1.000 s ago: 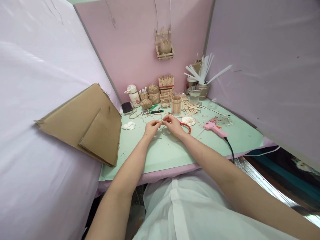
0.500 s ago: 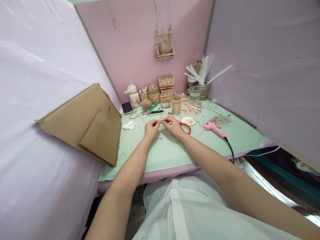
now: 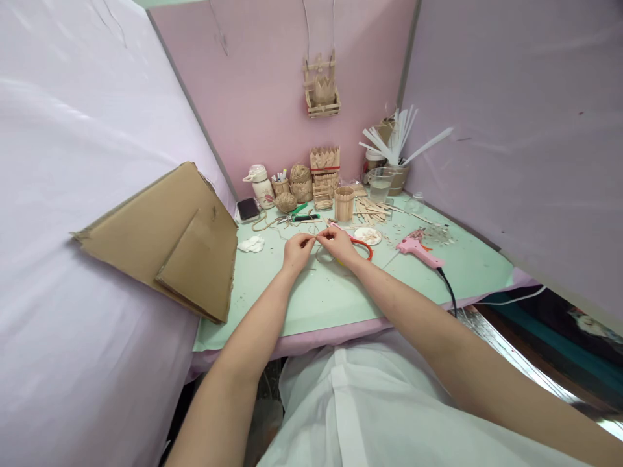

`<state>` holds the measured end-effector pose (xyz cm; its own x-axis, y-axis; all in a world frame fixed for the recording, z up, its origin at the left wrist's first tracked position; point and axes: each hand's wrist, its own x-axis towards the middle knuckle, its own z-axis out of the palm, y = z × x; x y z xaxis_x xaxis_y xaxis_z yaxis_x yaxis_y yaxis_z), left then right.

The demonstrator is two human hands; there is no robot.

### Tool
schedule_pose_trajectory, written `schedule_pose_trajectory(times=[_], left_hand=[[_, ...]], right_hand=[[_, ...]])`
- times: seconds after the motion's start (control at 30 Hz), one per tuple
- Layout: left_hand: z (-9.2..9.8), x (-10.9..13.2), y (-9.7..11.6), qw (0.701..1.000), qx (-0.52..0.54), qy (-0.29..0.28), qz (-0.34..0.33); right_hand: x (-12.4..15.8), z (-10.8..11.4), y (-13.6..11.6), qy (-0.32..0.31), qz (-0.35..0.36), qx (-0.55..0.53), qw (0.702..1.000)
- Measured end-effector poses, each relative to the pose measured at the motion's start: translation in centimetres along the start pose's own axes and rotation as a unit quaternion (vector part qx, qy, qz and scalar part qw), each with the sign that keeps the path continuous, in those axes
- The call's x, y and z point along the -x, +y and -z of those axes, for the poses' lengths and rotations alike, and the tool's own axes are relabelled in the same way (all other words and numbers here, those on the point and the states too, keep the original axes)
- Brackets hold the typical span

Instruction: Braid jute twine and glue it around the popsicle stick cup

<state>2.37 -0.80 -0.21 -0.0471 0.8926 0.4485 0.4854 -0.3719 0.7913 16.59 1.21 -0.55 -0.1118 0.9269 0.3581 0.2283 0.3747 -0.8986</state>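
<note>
Over the middle of the table (image 3: 311, 311), my left hand (image 3: 296, 253) and my right hand (image 3: 339, 246) are almost fingertip to fingertip. Both are closed in a pinch on a thin piece of twine (image 3: 314, 229), which loops up behind the fingers and curls below them. Red-handled scissors (image 3: 366, 249) lie partly hidden under my right hand. Beyond the hands are pliers (image 3: 305, 218) with dark and green handles and a ball of twine (image 3: 285, 202). A round cup of wooden sticks (image 3: 344, 204) stands just behind them.
A pink glue gun (image 3: 419, 251) lies at right, its cord over the edge. Near it are a white lid (image 3: 368, 235) and loose sticks (image 3: 372, 211). Cardboard (image 3: 195, 250) leans at left beside a crumpled tissue (image 3: 252, 244). A water cup (image 3: 379, 185) stands at the back.
My fingertips have shifted slightly and a small gap shows between the two hands. The twine stays pinched; the things on the table have not moved.
</note>
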Motion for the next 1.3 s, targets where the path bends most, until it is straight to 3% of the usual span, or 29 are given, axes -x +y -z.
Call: schedule_pose_trajectory(times=[0.1, 0.2, 0.3, 0.37, 0.57, 0.77, 1.07, 1.3], left_hand=[[0.1, -0.1, 0.2, 0.99, 0.103, -0.013, 0.093], [0.5, -0.4, 0.3, 0.946, 0.239, -0.072, 0.207], [0.8, -0.5, 0.2, 0.906, 0.316, -0.113, 0.259], [0.8, -0.5, 0.3, 0.909, 0.314, -0.107, 0.253], [0.5, -0.1, 0.4, 0.961, 0.203, -0.071, 0.174], [0.4, -0.1, 0.3, 0.97, 0.18, -0.081, 0.144], [-0.2, -0.1, 0.3, 0.97, 0.148, -0.139, 0.133], [-0.4, -0.2, 1.1, 0.966, 0.171, -0.148, 0.127]], right_hand=[[0.2, 0.1, -0.3, -0.004, 0.013, 0.0, 1.0], [0.3, 0.2, -0.6, -0.013, 0.054, -0.007, 0.998], [0.3, 0.2, -0.8, -0.031, 0.076, -0.017, 0.996], [0.4, 0.2, -1.0, -0.032, 0.067, -0.019, 0.997], [0.5, 0.3, -1.2, -0.043, 0.017, -0.02, 0.999], [0.2, 0.1, -0.8, -0.035, 0.02, -0.006, 0.999], [-0.9, 0.1, 1.1, 0.131, -0.001, 0.045, 0.99], [-1.3, 0.1, 1.4, 0.157, -0.007, 0.014, 0.987]])
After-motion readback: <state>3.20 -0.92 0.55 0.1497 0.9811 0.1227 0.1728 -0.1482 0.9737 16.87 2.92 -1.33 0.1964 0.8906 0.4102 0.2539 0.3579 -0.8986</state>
